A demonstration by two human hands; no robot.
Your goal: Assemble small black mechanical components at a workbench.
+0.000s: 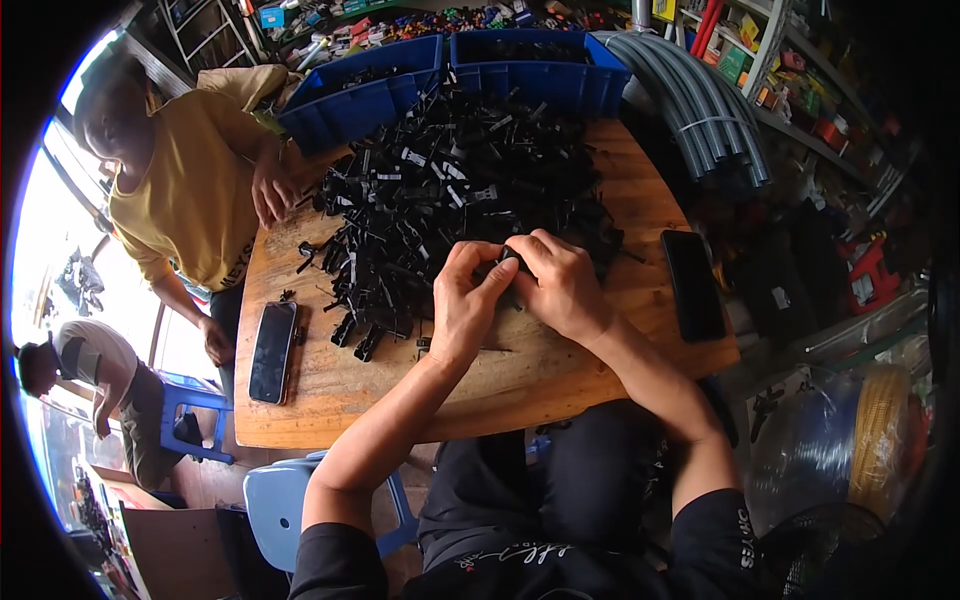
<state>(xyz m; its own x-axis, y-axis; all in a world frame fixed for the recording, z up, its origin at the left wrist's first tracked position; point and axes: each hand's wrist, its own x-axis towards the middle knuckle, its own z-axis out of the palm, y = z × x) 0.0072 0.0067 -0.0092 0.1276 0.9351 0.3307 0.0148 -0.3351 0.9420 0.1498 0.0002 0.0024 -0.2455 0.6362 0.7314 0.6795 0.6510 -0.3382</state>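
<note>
Pinching together, the left hand and the right hand meet fingertip to fingertip, and right between them sits a small black plastic piece, gripped by both! Neither hand is nearer; they share it, fingers curled in narrow, covering so much that its long axis cannot be told. Just beyond the fingertips rises a broad, tangled heap of black plastic parts, spreading away and toward the left hand's outer side. Out there, a loose black plastic clip lies on the brown wooden surface, clearly nearer the left hand than the right.
</note>
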